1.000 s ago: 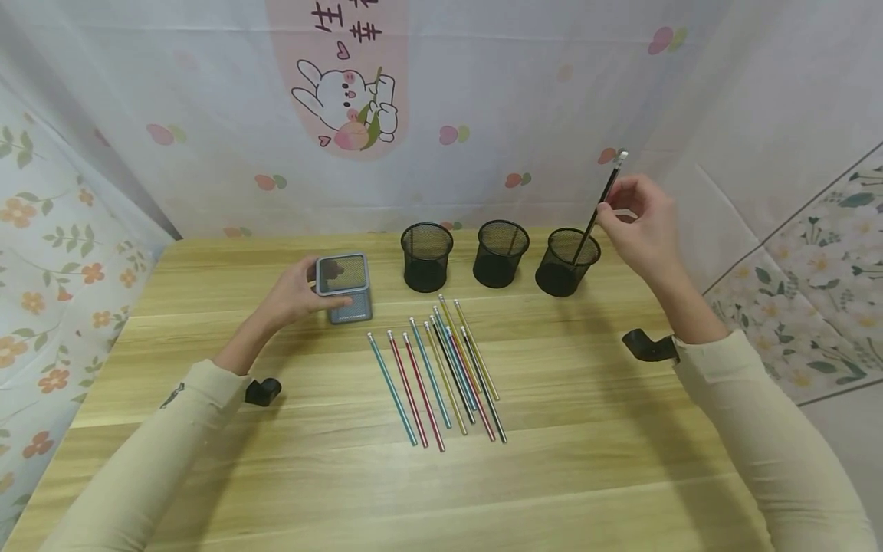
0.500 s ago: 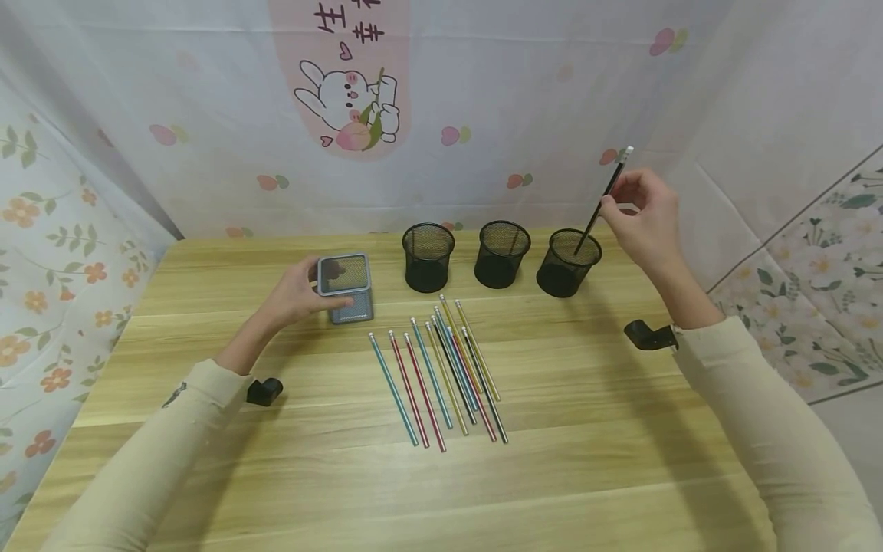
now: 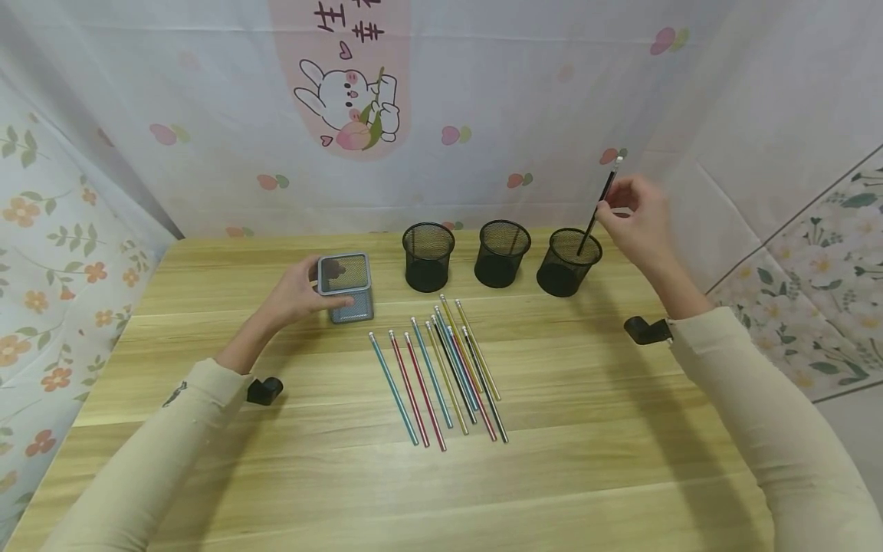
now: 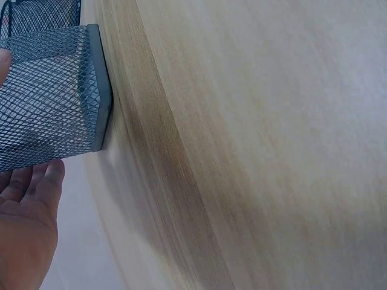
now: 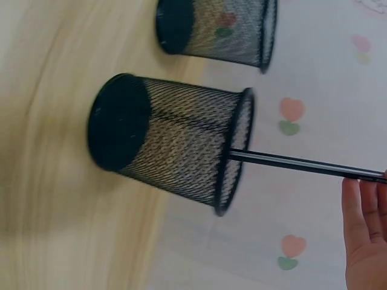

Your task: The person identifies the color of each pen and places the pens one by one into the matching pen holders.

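Note:
My right hand [image 3: 641, 222] pinches a black pencil [image 3: 591, 226] with a white eraser on top. The pencil slants, its lower end inside the rightmost round black mesh pen cup [image 3: 557, 280]. In the right wrist view the pencil [image 5: 290, 161] crosses the rim of that cup [image 5: 181, 142], with fingertips near its far end. On the left, my left hand [image 3: 293, 295] grips a square grey mesh pen holder [image 3: 355, 308], thumb across the near side and fingers behind. The left wrist view shows the holder [image 4: 48, 103] with its base at the wooden tabletop.
Two more round black mesh cups, one in the middle [image 3: 498, 270] and one to its left [image 3: 426, 274], stand along the table's back. Several blue, red, gold and black pencils [image 3: 422, 391] lie before them. A printed curtain [image 3: 552, 100] hangs behind the table [image 3: 310, 475].
Over the last half second my right hand has lowered slightly and shifted a little left, carrying the pencil deeper into the cup. My left hand and the grey holder stay put.

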### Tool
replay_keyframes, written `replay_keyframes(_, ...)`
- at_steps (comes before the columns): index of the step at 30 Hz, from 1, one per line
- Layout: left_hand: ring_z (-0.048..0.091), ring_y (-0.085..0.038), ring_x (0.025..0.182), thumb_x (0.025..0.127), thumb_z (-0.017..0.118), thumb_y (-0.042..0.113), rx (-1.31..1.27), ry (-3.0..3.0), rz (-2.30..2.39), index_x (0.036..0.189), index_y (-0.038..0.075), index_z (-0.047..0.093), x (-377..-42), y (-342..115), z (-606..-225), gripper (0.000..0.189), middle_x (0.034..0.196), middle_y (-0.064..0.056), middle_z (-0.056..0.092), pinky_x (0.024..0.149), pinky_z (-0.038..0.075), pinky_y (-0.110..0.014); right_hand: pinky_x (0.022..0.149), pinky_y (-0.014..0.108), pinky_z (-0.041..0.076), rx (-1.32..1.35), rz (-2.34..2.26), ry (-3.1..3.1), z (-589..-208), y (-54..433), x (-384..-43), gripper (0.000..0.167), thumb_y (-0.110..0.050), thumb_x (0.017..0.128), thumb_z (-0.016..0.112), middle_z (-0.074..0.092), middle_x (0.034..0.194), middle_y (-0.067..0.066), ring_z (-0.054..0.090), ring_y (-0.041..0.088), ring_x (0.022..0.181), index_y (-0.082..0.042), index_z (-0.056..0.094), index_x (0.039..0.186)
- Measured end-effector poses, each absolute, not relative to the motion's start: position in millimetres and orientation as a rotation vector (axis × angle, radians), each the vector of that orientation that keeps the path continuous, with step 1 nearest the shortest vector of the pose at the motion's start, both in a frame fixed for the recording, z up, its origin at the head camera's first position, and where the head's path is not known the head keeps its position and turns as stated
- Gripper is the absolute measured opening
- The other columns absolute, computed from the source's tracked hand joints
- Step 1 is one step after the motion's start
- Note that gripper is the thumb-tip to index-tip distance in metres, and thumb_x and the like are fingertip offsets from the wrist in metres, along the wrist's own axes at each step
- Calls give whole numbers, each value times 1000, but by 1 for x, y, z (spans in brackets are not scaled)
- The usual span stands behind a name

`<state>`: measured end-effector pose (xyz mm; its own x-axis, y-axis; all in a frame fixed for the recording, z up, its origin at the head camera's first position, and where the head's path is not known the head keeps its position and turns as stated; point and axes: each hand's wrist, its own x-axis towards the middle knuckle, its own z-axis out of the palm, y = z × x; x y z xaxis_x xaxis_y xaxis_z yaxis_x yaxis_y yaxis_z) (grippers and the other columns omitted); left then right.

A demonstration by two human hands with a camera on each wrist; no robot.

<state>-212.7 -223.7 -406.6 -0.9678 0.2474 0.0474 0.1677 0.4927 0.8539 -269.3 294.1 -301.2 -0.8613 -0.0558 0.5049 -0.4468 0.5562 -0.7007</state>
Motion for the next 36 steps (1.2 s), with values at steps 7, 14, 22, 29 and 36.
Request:
replay_keyframes(7, 54, -42, 126, 80, 90, 12, 367, 2620, 1527, 139, -10, 46, -212, -223, -406, 77, 135, -28, 56, 102, 45, -53, 77, 15, 50, 409, 1117, -2520, -320, 300, -278, 17, -4, 95, 60, 62, 99, 11, 61, 11, 89, 5, 59, 109)
replay_keyframes(14, 54, -41, 126, 80, 90, 16, 360, 2628, 1512, 138, -9, 48, -211, -223, -405, 76, 134, -26, 57, 103, 45, -53, 72, 11, 48, 485, 1032, -2598, -335, 301, -284, 15, 0, 94, 61, 64, 99, 16, 61, 12, 89, 5, 60, 108)
replay_keyframes(22, 53, -40, 127, 80, 90, 17, 367, 2637, 1509, 136, -7, 49, -211, -223, -405, 73, 134, -24, 58, 104, 44, -53, 69, 10, 46, 627, 953, -2669, -351, 296, -289, 12, 5, 91, 63, 66, 94, 18, 65, 29, 85, 5, 60, 103)
replay_keyframes(29, 51, -43, 128, 80, 90, 16, 356, 2626, 1505, 139, -9, 46, -210, -223, -404, 78, 135, -27, 56, 103, 44, -55, 75, 26, 55, 652, 934, -2798, -352, 291, -290, 13, 6, 94, 62, 65, 102, 22, 66, 38, 94, 7, 59, 107)
replay_keyframes(36, 51, -42, 128, 80, 90, 16, 351, 2635, 1493, 140, -8, 45, -210, -222, -404, 79, 135, -27, 55, 103, 44, -55, 84, 52, 55, 658, 917, -2879, -353, 288, -291, 16, 4, 96, 62, 65, 106, 24, 66, 40, 98, 8, 59, 110)
